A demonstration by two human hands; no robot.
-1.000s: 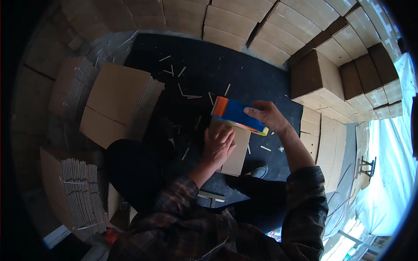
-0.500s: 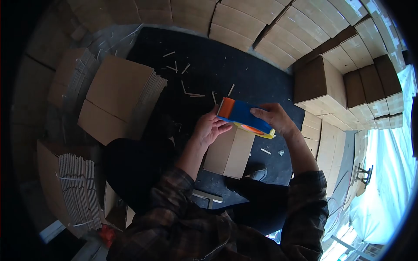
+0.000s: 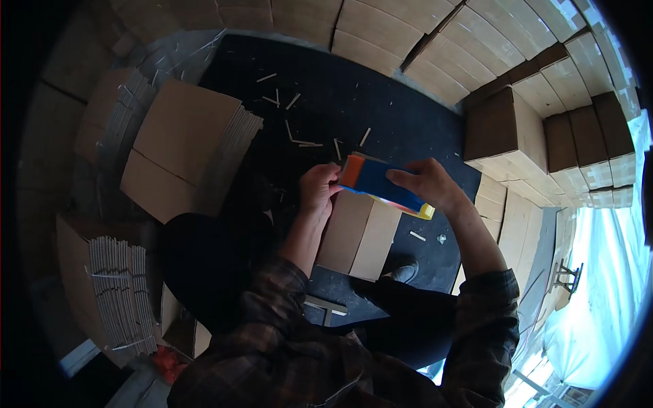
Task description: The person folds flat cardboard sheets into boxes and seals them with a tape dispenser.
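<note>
A blue and orange tape dispenser [image 3: 385,181] with a yellow end hangs above a closed cardboard box [image 3: 355,234] on the floor. My right hand [image 3: 430,185] is wrapped round the dispenser's right part, its thumb on the blue top. At the orange end, my left hand [image 3: 318,188] has its fingers pinched together against the dispenser's edge; whatever is between them is too small to make out. The box stands between my legs, partly hidden by the dispenser and my left hand.
Flat cardboard stacks [image 3: 180,146] lie at the left, with a tied bundle [image 3: 122,296] lower down. Stacked boxes [image 3: 381,30] line the back and right. Wooden sticks [image 3: 292,102] are scattered on the dark floor. A shoe [image 3: 405,270] is beside the box.
The fingers of my left hand, spread under the dispenser before, have closed at its orange end. The dispenser has tilted slightly, hiding more of its roll.
</note>
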